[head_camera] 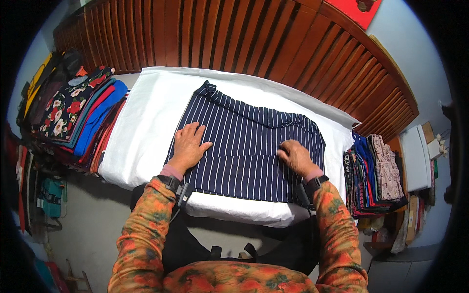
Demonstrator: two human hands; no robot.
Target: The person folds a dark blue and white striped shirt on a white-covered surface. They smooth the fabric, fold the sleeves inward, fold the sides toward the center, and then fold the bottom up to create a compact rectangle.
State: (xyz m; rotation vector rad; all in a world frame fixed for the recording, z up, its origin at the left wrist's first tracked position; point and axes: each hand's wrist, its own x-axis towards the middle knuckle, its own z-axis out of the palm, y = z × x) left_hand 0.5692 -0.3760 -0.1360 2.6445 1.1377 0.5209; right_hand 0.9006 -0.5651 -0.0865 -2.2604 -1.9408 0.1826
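Note:
A navy garment with white stripes (238, 135) lies spread on a white cloth (146, 110) in front of me. Its far edge is bunched and rolled, with a knotted-looking bump at the upper left. A seam or fold line crosses it at mid-height. My left hand (188, 144) rests palm down on the garment's left side, thumb spread away from the fingers. On the right side, my right hand (295, 155) touches the fabric with curled fingers; whether it pinches cloth is hidden. Both wrists wear black straps.
A brown slatted wooden headboard (234, 40) bounds the far side. Folded clothes (80, 110) are piled at the left, with another stack of folded clothes (373, 172) at the right. Beyond that stack stands a white box-like object (416, 157). Grey floor (91, 216) shows at the lower left.

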